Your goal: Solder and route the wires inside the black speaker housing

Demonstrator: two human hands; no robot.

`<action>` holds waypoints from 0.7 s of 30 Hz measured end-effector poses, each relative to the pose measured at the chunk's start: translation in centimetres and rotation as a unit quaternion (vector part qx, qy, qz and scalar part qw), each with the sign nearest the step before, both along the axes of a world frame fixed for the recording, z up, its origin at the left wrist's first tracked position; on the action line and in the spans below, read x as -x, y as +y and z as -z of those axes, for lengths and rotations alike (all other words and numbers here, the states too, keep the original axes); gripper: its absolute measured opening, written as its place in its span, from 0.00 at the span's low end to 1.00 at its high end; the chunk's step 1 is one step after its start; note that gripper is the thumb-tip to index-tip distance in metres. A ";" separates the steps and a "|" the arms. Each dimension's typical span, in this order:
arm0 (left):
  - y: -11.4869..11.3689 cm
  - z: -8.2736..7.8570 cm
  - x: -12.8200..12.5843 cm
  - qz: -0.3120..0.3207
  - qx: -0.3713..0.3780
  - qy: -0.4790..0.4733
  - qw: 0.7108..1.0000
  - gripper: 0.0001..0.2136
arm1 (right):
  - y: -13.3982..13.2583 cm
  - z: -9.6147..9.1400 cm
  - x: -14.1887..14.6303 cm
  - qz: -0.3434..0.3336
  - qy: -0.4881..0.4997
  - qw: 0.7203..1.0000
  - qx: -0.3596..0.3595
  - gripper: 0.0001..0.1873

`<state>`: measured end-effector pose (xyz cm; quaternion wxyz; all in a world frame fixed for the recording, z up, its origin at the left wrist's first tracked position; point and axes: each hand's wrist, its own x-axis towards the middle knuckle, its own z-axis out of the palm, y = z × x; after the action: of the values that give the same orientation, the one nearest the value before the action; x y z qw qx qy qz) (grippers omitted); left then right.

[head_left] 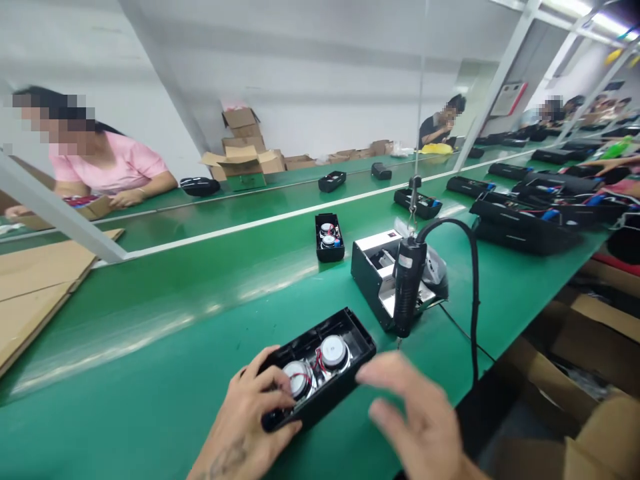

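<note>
I've got my left hand (245, 413) gripping the end of the black speaker case (317, 363), while my right hand (415, 413) hangs open just beside it.

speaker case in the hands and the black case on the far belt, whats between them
In the head view, another open black speaker case sits on the green belt between them, with a white strip running across just beyond it.

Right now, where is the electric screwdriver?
The electric screwdriver hangs right of centre in the head view, above the green belt, just beyond the right hand and against a black box.
</note>
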<state>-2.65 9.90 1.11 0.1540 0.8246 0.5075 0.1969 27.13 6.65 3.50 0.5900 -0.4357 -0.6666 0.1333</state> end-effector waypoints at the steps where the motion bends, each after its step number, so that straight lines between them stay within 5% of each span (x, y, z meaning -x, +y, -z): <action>1: -0.9 0.6 0.0 0.021 -0.050 0.024 0.998 0.07 | 1.0 -0.3 -1.4 0.036 0.024 0.999 0.006 0.15; 5: -3.9 0.7 -1.0 0.062 -0.146 0.051 0.986 0.09 | 5.5 -0.7 -5.5 0.130 0.114 0.983 0.068 0.34; 11: -4.9 0.7 -1.6 0.071 -0.174 0.044 0.981 0.08 | 8.8 0.2 -5.7 -0.016 0.135 0.964 0.228 0.22; 14: -4.4 1.3 -0.9 0.114 -0.220 0.074 0.966 0.08 | 9.0 0.6 -5.3 0.006 0.153 0.961 0.229 0.17; 17: -3.8 1.6 -0.4 0.124 -0.240 0.073 0.960 0.07 | 9.1 0.5 -5.4 -0.060 0.219 0.945 0.234 0.18; 21: -3.5 1.4 -0.4 0.092 -0.199 0.045 0.975 0.06 | 9.3 -1.7 -6.8 -0.105 0.304 0.922 0.213 0.25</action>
<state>-2.21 6.40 -0.29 -0.0185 0.8900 0.3865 0.2413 33.90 15.91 5.22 0.6401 -0.4173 -0.4525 0.4597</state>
